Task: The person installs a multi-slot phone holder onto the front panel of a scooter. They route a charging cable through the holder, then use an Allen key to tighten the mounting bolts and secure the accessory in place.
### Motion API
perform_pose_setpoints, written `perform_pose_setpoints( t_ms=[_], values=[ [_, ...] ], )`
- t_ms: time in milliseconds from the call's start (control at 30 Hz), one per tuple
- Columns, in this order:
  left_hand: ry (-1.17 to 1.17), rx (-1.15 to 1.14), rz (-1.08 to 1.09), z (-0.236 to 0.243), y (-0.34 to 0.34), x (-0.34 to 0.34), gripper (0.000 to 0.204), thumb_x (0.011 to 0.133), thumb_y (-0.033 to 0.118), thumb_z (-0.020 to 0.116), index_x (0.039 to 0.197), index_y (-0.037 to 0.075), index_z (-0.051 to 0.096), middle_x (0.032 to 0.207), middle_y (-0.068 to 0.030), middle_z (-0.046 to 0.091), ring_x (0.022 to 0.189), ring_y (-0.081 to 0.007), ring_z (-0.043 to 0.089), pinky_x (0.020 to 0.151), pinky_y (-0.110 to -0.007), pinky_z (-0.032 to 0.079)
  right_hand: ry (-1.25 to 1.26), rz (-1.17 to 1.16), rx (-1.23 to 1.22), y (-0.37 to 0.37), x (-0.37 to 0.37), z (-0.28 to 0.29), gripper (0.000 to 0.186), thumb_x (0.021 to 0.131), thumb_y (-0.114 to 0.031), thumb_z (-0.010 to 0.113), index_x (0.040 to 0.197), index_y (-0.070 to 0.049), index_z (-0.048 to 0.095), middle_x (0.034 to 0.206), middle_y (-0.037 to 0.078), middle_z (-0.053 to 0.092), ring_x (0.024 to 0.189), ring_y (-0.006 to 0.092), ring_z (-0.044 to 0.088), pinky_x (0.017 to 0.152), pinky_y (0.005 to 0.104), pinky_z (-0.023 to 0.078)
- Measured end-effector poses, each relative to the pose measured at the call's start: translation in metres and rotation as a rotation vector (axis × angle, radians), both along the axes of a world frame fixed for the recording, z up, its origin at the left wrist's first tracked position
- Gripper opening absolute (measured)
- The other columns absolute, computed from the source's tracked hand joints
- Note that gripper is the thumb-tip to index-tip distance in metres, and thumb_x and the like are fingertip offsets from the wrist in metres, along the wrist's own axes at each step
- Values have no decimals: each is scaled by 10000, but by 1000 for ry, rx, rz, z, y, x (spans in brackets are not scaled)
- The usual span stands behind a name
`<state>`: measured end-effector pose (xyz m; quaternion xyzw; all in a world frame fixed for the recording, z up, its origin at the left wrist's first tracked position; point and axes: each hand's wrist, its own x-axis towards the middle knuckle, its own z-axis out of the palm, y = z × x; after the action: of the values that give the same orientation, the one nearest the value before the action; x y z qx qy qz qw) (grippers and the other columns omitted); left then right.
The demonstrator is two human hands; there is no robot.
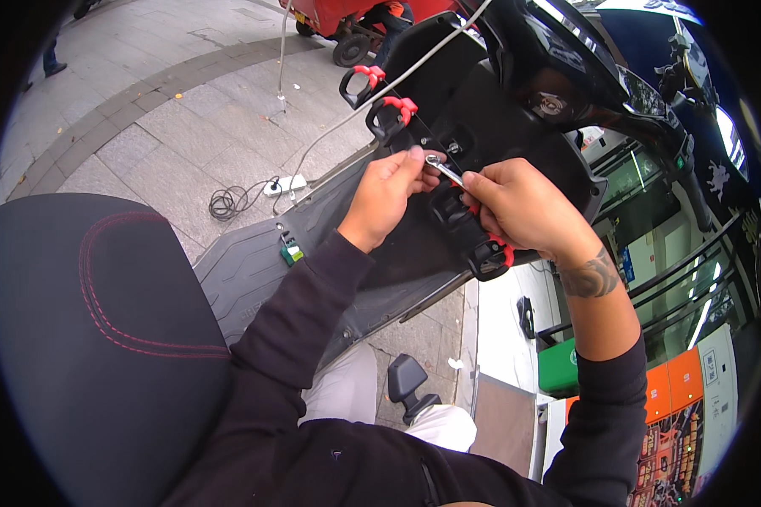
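My right hand point(528, 203) is closed round a shiny metal wrench point(449, 172), its end pointing left toward my other hand. My left hand point(379, 196) has thumb and fingers pinched together beside the wrench's head; whatever is between them is too small to make out. Both hands are over the front of a black scooter's footwell point(473, 106). Around them runs a rack with black rings and red clips: one red-topped ring point(391, 117) lies beyond my left hand, and another ring point(489, 258) sits under my right.
A black seat with red stitching point(144, 279) fills the left. On the grey footboard point(254, 270) lies a small green object point(291, 252). A white power strip point(285, 185) with coiled black cable point(232, 204) rests on the paving. A pale cable crosses the scooter's front. Beyond stands a red vehicle point(330, 17).
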<state>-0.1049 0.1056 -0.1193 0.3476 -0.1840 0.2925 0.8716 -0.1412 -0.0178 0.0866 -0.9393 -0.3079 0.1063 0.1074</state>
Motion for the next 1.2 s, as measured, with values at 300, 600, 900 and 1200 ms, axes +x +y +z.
perform_pose_setpoints(
  t_ms=[300, 600, 900, 1200],
  values=[
    [41, 184, 201, 8, -1, -9, 397, 1058, 241, 742, 1309, -62, 701, 1110, -56, 750, 1022, -79, 667, 907, -263, 540, 71, -44, 363, -18, -21, -75, 336, 1149, -244, 530, 1118, 70, 646, 690, 71, 651, 459, 140, 629, 392, 271, 465],
    [50, 320, 290, 5, 2, -10, 454, 1036, 267, 766, 1348, -51, 676, 1145, -66, 670, 997, -95, 652, 868, -261, 539, 753, -90, 1201, -29, -7, -190, 283, 1182, -335, 480, 1184, -74, 588, 880, 11, 578, 649, 125, 566, 602, 292, 473],
    [42, 510, 502, 2, 1, -16, 441, 1064, 312, 716, 1351, -19, 668, 1177, -84, 612, 948, -139, 623, 834, -288, 538, 765, 136, 1408, -19, 33, -231, 283, 1182, -340, 484, 1207, -81, 593, 889, -24, 516, 669, 80, 482, 614, 261, 416],
    [22, 784, 698, 10, 10, -22, 458, 1076, 318, 652, 1395, -9, 632, 1415, -156, 572, 1156, -237, 621, 1002, -356, 516, 676, 300, 1476, -4, 57, -254, 336, 1189, -342, 462, 1283, -50, 600, 886, -23, 523, 673, 73, 478, 618, 253, 422]
  ],
)
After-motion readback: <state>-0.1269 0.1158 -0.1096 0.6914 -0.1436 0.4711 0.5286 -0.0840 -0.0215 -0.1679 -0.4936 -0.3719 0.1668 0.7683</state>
